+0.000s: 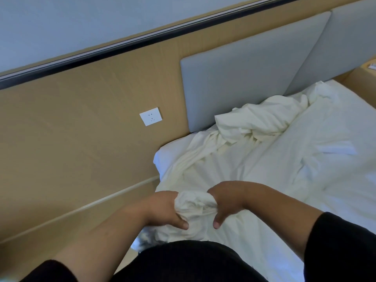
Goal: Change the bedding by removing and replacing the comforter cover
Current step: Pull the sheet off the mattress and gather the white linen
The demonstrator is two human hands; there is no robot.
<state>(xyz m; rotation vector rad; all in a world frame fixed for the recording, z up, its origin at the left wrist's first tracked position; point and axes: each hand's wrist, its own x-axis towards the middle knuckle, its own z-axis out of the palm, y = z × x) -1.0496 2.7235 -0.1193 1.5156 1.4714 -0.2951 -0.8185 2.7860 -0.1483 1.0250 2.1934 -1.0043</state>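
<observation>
Both hands, left hand [164, 208] and right hand [227, 202], clutch a bunched, wrinkled white comforter cover [195, 202].

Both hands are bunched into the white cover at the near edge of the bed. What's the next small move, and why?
Probably pull the bunch toward the body. The left hand and right hand both grip the gathered white cover, while the rest trails rumpled toward the grey headboard.

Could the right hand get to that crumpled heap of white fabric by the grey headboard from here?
Probably not freely: the right hand grips the bunched white cover along with the left hand. Open bedding lies between it and the heap, so nothing blocks it.
</observation>
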